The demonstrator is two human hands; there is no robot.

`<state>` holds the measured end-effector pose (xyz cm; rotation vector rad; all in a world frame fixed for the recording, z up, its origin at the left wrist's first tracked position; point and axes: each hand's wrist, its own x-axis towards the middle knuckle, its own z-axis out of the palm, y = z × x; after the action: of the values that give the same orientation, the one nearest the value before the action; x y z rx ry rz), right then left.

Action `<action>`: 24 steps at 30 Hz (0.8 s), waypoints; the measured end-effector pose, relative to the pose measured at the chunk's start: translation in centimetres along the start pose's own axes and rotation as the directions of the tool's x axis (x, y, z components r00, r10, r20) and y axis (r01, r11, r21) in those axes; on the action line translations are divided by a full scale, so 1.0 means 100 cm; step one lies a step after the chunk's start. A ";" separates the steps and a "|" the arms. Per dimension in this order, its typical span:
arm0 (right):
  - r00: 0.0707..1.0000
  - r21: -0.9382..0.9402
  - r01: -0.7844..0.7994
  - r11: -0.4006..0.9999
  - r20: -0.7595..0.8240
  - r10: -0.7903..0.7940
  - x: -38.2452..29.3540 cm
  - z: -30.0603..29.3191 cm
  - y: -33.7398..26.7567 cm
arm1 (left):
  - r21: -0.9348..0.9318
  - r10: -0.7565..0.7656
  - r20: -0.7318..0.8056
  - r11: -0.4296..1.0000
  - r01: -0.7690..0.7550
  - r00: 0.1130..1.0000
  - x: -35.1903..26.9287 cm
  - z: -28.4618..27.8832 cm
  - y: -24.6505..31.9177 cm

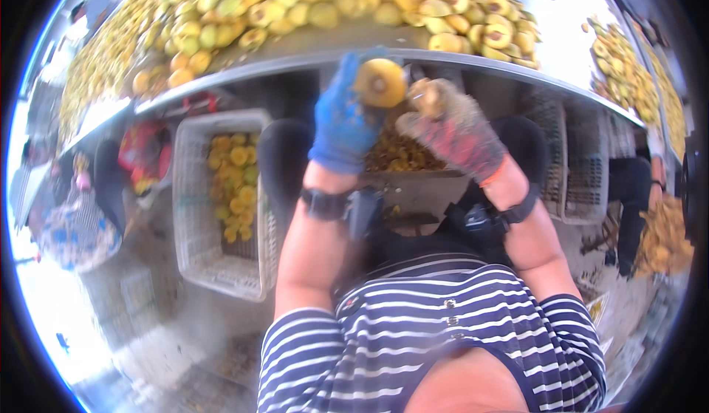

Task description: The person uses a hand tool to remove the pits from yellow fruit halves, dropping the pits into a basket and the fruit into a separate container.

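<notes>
My left hand (344, 118), in a blue glove, holds a halved yellow fruit (382, 83), probably a peach. Its cut face with a round hollow is turned up towards me. Close by on the right, my right hand (457, 122) wears a worn red and grey glove. Its fingers are curled around a small tool with a metal tip (409, 74), blurred and mostly hidden by the glove. Both hands are just on my side of the metal table edge (443, 55). Below them, between my knees, lies a heap of brownish-yellow fruit scraps (407, 150).
Halved yellow fruit (324, 14) is piled across the table. Left of my knee stands a white plastic crate (191, 271) holding several fruit halves (238, 161). Another crate (584, 191) stands at the right. A co-worker's arm (656, 180) and leg show at the far right.
</notes>
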<state>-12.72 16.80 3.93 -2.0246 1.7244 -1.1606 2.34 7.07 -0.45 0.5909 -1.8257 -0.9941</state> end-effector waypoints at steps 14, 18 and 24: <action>0.928 0.177 -0.354 0.918 0.186 0.322 -0.007 0.016 0.017 | -0.565 -0.378 -0.080 0.779 0.270 0.923 0.016 0.036 0.019; 0.897 0.715 -0.439 0.544 0.384 0.219 -0.015 0.007 0.023 | -0.422 -0.427 -0.008 0.821 0.384 0.904 0.021 0.034 0.019; 0.726 0.727 -0.681 0.084 0.656 0.204 -0.029 0.006 0.031 | -0.419 -0.355 0.341 0.771 0.479 0.870 0.039 0.036 0.023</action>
<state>-14.50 18.41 0.42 -0.6879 0.8164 -1.0105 -2.59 6.79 2.61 0.5857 -1.5666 -1.8475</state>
